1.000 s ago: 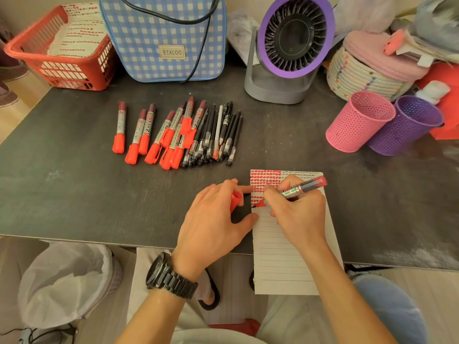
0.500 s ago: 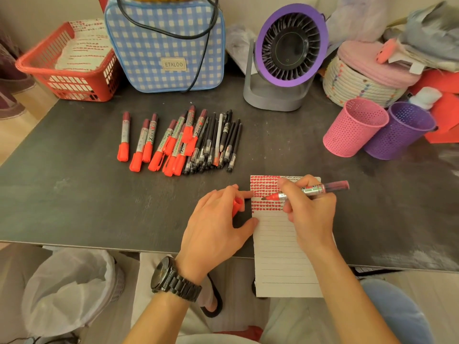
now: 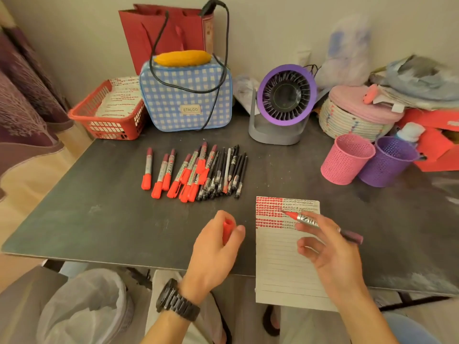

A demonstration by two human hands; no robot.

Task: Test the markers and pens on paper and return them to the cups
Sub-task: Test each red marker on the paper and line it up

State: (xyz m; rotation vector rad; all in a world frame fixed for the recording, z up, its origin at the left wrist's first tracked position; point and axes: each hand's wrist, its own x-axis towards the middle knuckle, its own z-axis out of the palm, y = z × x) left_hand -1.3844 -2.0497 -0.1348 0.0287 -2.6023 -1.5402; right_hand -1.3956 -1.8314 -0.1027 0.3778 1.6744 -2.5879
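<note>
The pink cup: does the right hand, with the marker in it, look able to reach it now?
Probably yes. The right hand holds the marker above the paper; only bare table lies between it and the pink cup, whose mouth is open.

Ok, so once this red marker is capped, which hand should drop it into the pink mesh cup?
Right, probably. The right hand pinches the silver-barrelled red marker, and the pink mesh cup stands on that side. The left hand holds only the red plastic cap, farther from the cup.
</note>
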